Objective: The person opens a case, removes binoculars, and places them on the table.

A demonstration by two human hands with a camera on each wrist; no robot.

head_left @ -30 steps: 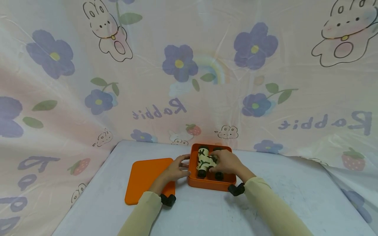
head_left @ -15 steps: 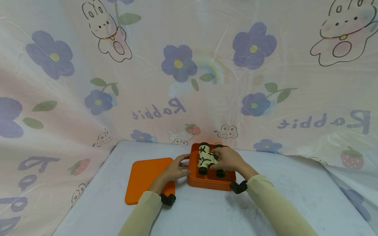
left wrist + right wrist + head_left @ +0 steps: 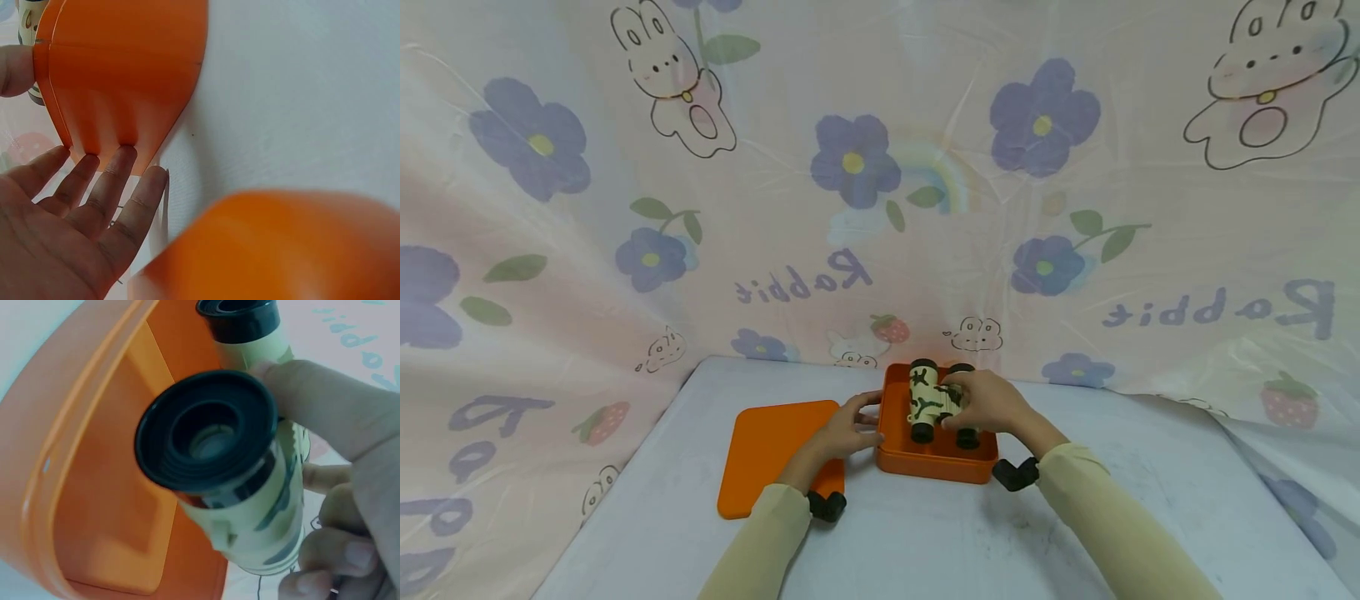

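A pair of cream, green-and-black camouflage binoculars [image 3: 923, 400] is held over the open orange box [image 3: 936, 467]. My right hand [image 3: 996, 404] grips it by the middle and right barrel, with the thumb towards me. In the right wrist view, the black eyepieces of the binoculars [image 3: 244, 534] stand above the box's inside, clear of its floor. At the box's left side, my left hand [image 3: 847, 428] steadies the wall. The left wrist view shows its fingertips [image 3: 128, 155] spread against the orange wall [image 3: 125, 75], with the thumb at the rim.
An orange square lid [image 3: 775, 450] lies on the white table [image 3: 925, 542], left of the box and partly under the left forearm. Behind the table hangs a patterned curtain [image 3: 955, 275] with flowers and rabbits. Each wrist wears a black camera mount [image 3: 1017, 474].
My right hand has lifted the binoculars up from the box's floor and shifted them slightly right. My left hand has stayed at the box's left side.
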